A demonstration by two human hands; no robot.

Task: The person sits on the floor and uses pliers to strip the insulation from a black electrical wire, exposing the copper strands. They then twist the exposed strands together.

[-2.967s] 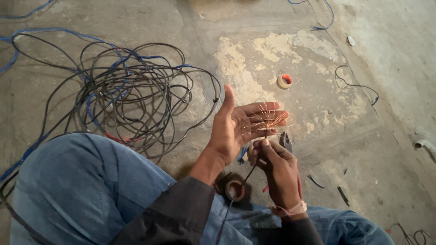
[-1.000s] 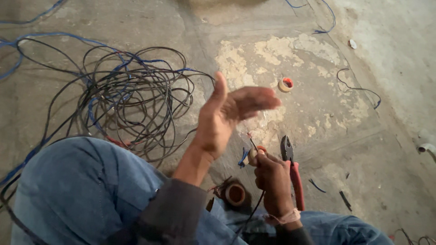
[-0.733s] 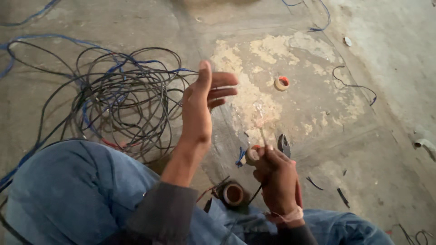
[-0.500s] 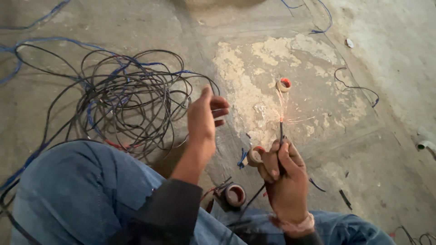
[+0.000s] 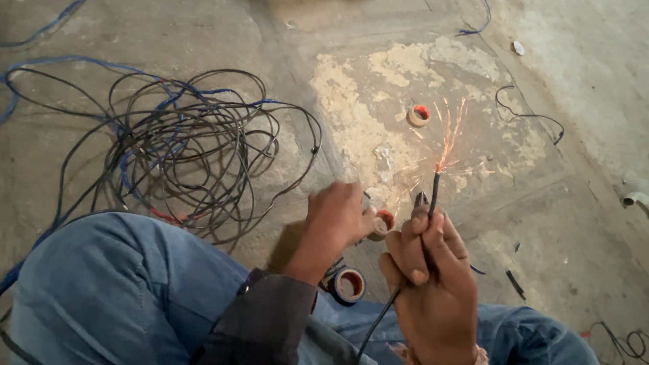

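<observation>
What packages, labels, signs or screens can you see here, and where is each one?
No packages, labels, signs or screens show. Nearest are plain tape rolls:
Small tape roll: on the floor ahead, pale ring, red core.
Dark tape roll: by the knee, black ring, reddish core.
Roll at the left hand: pale, red centre.

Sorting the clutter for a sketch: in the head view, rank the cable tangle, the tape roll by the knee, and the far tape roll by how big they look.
1. Cable tangle, far the largest.
2. Tape roll by the knee.
3. Far tape roll, which looks smaller, though it lies farther from the camera, so the two rolls may match in true size.
</observation>
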